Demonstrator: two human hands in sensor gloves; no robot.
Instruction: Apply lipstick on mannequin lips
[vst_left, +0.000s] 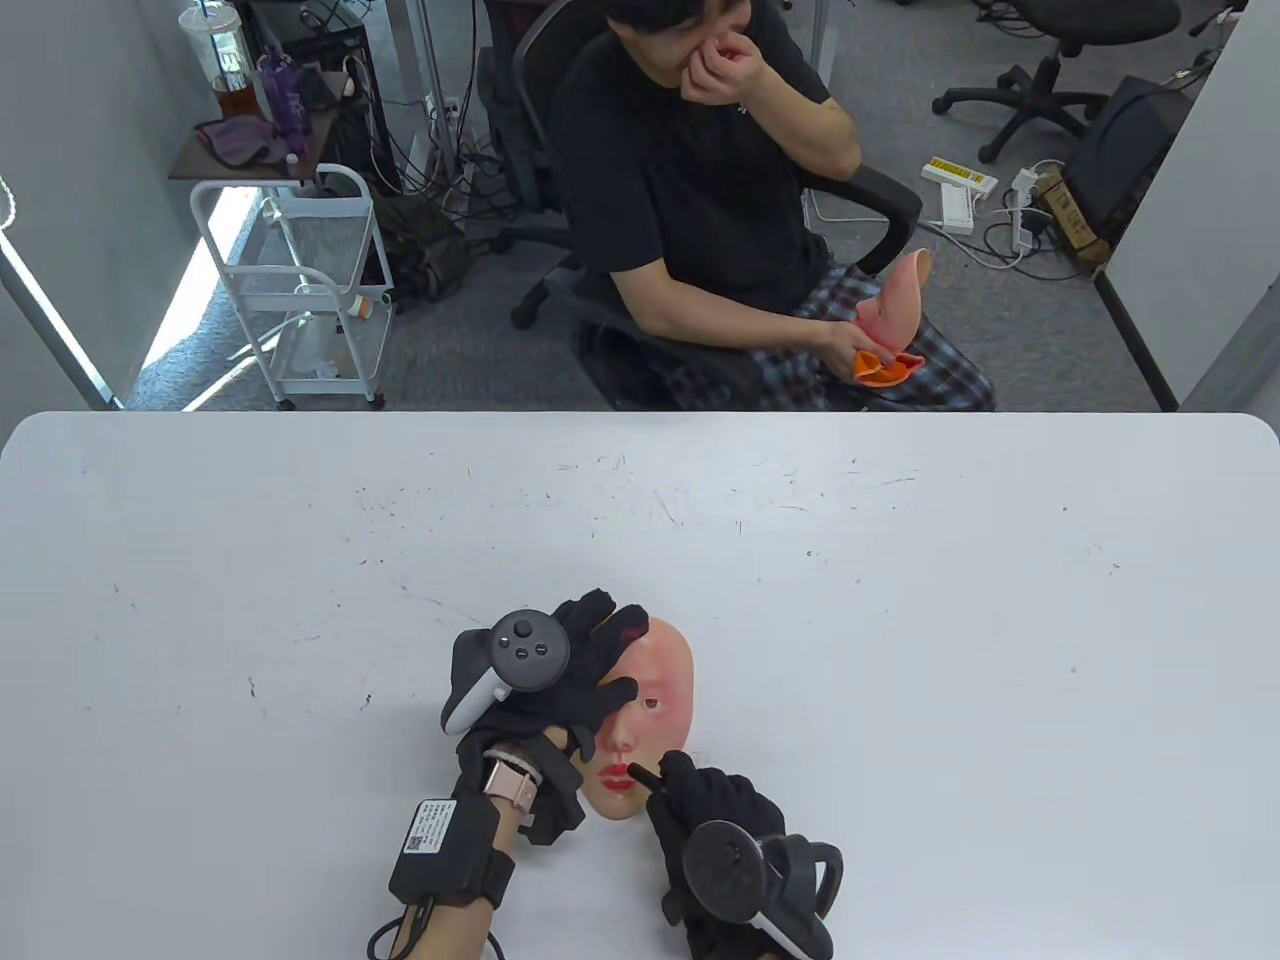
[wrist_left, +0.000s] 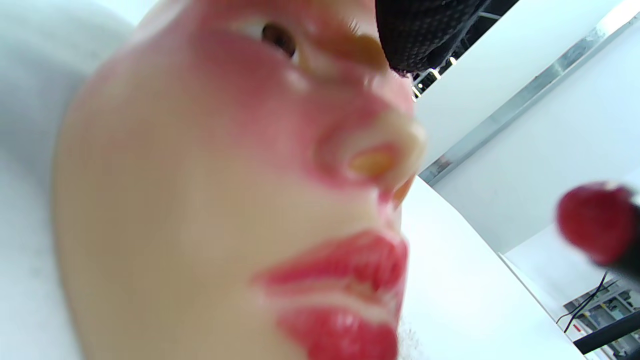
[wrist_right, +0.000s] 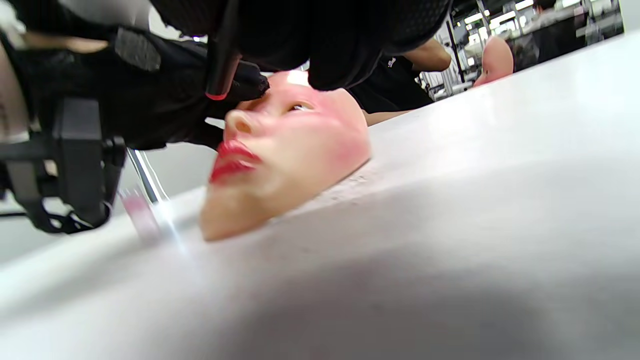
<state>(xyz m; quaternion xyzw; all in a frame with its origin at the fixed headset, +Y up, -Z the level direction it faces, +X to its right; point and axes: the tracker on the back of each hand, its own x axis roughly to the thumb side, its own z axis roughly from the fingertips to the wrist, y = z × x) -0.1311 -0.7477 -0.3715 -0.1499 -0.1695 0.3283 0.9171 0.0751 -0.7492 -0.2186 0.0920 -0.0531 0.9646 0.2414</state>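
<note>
The right hand (vst_left: 715, 810) pinches the lipstick (vst_left: 643, 775), its red tip just beside the mannequin lips (vst_left: 615, 777), off its fingertips toward the left hand (vst_left: 560, 680), whose flat fingers steady the mask (vst_left: 660, 690).

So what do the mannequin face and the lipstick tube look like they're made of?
Mannequin face: probably soft silicone or rubber, a thin skin-toned shell with a matte, faintly glossy surface, stained pink on its cheeks.
Lipstick: dark tube, likely hard plastic, pinched by the right hand; its red bullet looks waxy in the left wrist view.
</note>
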